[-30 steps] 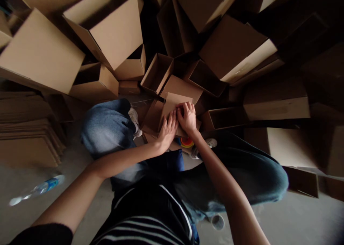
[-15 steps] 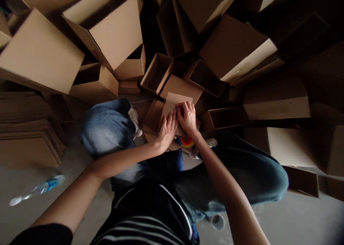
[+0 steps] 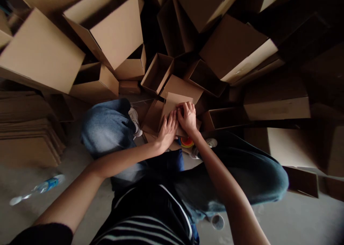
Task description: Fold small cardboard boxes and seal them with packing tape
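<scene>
Concrete floor [image 3: 16,220] spreads under everything, and at the left a stack of flattened cardboard blanks [image 3: 27,141] lies squared up, edges roughly aligned, apparently so the sheets stay flat and easy to lift off. Nearer on that side, a plastic water bottle [image 3: 45,186] lies on its side, well out of the way of the work. A seated person's jeans-clad left knee [image 3: 104,126] rises next, with a white sneaker [image 3: 133,118] just beyond it. Between that shoe and the other white sneaker [image 3: 211,142], a partly folded cardboard box [image 3: 173,103] sits low in front of the person, its panels at angles. The left hand [image 3: 168,130] lies on it with fingers spread, seemingly pressing the board down so it cannot spring back. The right hand [image 3: 188,118] sits close beside it, the two almost touching, curled over the same panel; whether its fingertips hook an edge is hidden. Just nearer, a multicoloured ring [image 3: 186,142] peeks out, too covered to identify. To the right, the bent right knee [image 3: 268,180] swings wide, leaving room for the hands, while open cardboard boxes [image 3: 276,105] lie heaped in a loose arc around the far side, all within easy reach.
</scene>
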{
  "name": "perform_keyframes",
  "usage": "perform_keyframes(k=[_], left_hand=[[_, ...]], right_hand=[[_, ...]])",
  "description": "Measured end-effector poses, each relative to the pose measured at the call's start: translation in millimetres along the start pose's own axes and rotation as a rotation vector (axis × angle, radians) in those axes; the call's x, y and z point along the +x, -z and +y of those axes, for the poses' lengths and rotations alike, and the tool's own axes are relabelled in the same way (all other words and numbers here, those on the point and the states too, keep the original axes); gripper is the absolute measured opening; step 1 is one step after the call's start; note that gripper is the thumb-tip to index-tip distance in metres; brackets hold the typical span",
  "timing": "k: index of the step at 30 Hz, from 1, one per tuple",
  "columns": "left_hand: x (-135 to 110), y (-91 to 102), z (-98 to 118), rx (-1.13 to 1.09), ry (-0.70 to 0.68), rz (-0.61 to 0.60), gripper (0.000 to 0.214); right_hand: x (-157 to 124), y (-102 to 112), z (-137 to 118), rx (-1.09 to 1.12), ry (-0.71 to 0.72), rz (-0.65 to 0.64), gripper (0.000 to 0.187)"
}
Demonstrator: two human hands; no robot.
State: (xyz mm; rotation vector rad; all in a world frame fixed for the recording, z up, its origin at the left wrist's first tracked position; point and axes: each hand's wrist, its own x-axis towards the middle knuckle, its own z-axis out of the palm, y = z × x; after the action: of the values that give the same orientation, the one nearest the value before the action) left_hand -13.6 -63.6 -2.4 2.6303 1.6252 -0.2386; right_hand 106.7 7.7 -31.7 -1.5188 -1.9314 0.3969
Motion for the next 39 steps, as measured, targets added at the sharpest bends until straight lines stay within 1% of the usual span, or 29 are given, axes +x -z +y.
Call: perform_keyframes(k=[9, 14, 21, 26, 29, 34, 39], left_hand=[[0.1, 1.1, 1.5, 0.028, 0.006, 0.009, 0.078], [-0.4, 3.0, 1.6, 0.041, -0.001, -0.012, 0.079], [0.3, 0.2, 0.7, 0.009, 0.002, 0.005, 0.077], [0.0, 2.6, 0.6, 0.022, -0.008, 0.001, 0.078], [-0.8, 3.6, 0.0, 0.024, -0.01, -0.004, 0.078], [-1.0, 0.5, -0.7, 0.002, 0.002, 0.017, 0.072], [-0.7, -0.4, -0.7, 0.014, -0.01, 0.019, 0.077]], right_hand=[[-0.2, -1.5, 0.2, 0.013, 0.001, 0.009, 0.013], [-0.2, -1.1, -0.3, 0.014, 0.0, 0.001, 0.013], [-0.2, -1.5, 0.9, 0.029, -0.003, -0.004, 0.014], [-0.1, -0.8, 0.0, 0.004, 0.008, 0.014, 0.012], [-0.2, -0.4, -0.4, 0.006, 0.004, 0.002, 0.013], [-0.2, -0.4, 0.2, 0.018, -0.01, -0.011, 0.014], [-0.1, -0.5, 0.4, 0.015, 0.005, 0.006, 0.012]])
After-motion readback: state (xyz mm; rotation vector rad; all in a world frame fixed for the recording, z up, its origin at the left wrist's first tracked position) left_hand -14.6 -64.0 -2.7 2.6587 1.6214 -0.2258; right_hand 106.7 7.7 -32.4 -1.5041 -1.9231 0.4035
